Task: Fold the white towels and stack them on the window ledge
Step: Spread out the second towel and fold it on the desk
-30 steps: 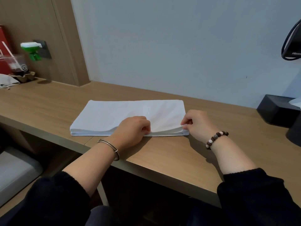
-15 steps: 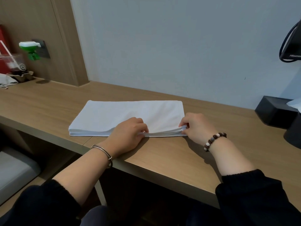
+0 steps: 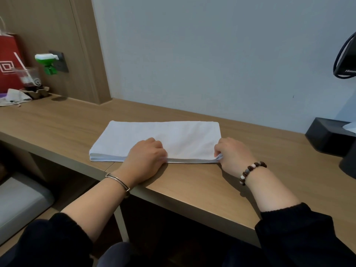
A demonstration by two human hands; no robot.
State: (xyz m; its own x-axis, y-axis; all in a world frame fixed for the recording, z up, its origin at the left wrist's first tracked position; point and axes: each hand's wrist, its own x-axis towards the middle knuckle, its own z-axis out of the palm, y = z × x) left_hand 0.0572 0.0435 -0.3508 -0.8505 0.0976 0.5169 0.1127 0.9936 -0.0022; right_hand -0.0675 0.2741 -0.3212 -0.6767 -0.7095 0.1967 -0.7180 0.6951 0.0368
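We look down at a white towel [image 3: 154,135] lying flat on a wooden tabletop [image 3: 192,180], already folded into a long, narrow band of several layers. It runs left to right, near the front edge.

Little has changed over the last second. Both hands stay on the towel's near long edge. The left hand [image 3: 146,160] has slipped a little lower and now sits at the middle of that edge, with its fingers [image 3: 159,151] curled down over the layers and gripping them. The right hand [image 3: 234,155] remains at the near right corner, where its fingers [image 3: 218,151] pinch the stacked layers together. The layers at that corner look more closely gathered than they did a moment ago. The towel itself has not shifted on the tabletop.

We judge that the edges are being lined up and secured, ready for the next fold across the towel's length. The fold is not finished and nothing is stacked yet. We see only this one towel, and we cannot tell where the window ledge is.

There are several containers. At the far left a red paper bag [image 3: 7,62] stands upright, and its contents are hidden. In front of it, a clear plastic cup [image 3: 28,78] with a straw holds a little dark drink and sits in a cardboard carrier [image 3: 36,93]. At the far right, well apart from the towel, is a black tissue box [image 3: 327,137] with a white tissue [image 3: 349,127] poking out of its top.
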